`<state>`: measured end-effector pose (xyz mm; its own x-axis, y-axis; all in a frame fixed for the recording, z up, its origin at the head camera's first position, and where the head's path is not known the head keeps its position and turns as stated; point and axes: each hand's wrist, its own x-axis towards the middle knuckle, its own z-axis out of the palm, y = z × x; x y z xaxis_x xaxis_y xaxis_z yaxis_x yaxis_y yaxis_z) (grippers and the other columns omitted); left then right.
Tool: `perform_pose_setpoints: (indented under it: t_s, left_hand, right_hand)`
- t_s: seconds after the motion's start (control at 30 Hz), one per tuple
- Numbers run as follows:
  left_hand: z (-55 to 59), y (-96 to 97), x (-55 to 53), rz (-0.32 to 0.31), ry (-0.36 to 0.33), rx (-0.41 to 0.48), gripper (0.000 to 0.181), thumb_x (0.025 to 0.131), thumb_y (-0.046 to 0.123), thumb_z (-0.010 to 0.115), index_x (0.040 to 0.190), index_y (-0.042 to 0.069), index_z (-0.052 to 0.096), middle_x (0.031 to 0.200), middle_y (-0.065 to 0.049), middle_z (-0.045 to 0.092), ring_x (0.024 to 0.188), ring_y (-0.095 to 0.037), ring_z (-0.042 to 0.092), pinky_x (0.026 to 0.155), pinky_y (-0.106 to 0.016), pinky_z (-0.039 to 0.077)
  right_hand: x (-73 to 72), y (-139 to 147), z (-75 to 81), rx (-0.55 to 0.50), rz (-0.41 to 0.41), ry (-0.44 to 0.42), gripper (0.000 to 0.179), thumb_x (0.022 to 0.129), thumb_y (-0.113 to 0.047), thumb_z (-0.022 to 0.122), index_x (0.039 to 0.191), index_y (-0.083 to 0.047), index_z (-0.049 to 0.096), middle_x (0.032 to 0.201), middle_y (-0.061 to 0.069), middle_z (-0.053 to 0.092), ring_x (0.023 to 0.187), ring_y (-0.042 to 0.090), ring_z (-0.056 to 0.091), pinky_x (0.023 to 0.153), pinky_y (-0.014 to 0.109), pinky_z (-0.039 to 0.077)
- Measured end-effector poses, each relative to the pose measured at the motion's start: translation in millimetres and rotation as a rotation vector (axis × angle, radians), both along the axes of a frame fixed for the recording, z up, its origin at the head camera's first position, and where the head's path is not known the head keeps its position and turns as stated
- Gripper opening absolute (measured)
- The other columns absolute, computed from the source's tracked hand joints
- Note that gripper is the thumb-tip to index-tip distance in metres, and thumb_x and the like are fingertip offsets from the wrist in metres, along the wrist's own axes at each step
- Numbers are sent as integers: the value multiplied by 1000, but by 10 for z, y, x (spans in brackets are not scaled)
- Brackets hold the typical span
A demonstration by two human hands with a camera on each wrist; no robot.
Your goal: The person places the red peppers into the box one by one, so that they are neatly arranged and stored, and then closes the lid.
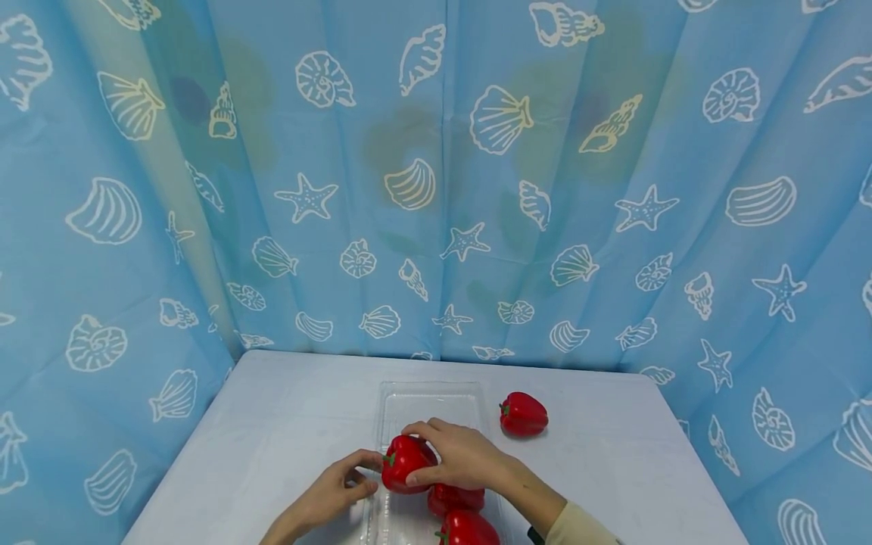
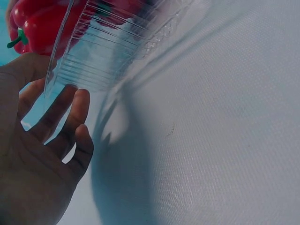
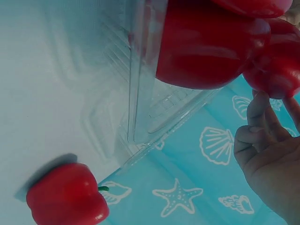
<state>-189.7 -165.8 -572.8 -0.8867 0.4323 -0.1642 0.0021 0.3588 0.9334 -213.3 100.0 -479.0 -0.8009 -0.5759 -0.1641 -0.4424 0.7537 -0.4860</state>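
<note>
In the lower middle of the head view, we see the right hand (image 1: 466, 458) holding a glossy red bell pepper with a green stem (image 1: 407, 463), the thumb in front and the fingers over its upper side. This held pepper is at the left side of a clear rectangular plastic tray (image 1: 432, 405), its stem facing left; we cannot tell whether it rests on the tray's floor. The left hand (image 1: 330, 490), lower left of the pepper, has a loose, unclenched grip, with thumb and fingers parted beside the tray's left rim. Its fingertips come close to the held pepper, though we cannot tell whether they touch it.

Below the right hand we see a second red pepper (image 1: 456, 499) in the tray, partly covered, and at the bottom edge a third red pepper (image 1: 471, 530) just beside it. To the right of the tray, a fourth red pepper (image 1: 524, 414) lies on its side on the white-covered table (image 1: 293, 409). A blue curtain with white seashell and starfish outlines (image 1: 368, 151) fills the upper frame.
</note>
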Motion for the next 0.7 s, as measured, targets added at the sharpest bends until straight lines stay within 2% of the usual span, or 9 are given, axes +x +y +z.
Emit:
perform_pose_setpoints:
  t_s: [0.23, 0.47, 0.7]
  left_hand:
    - [8, -3, -7, -19, 11, 8, 43, 95, 28, 70, 132, 10, 58, 129, -11, 62, 101, -23, 63, 87, -43, 56]
    - [9, -19, -30, -26, 10, -6, 53, 91, 24, 73, 138, 13, 54, 127, -9, 62, 94, -20, 63, 84, -35, 54]
    - [22, 9, -12, -22, 25, -10, 57, 88, 19, 75, 141, 14, 52, 124, -8, 63, 93, -21, 61, 80, -32, 53]
  right_hand:
    - [-4, -32, -19, 29, 34, 63, 72, 73, -57, 83, 137, -45, 52, 114, -13, 62, 94, 5, 59, 73, 33, 60]
    - [18, -94, -32, 60, 58, 121, 74, 69, -53, 87, 134, -45, 54, 110, -14, 61, 90, 3, 57, 66, 24, 56]
    - [39, -107, -29, 89, 75, 104, 76, 67, -49, 90, 135, -47, 55, 110, -15, 60, 91, 2, 56, 66, 22, 54]
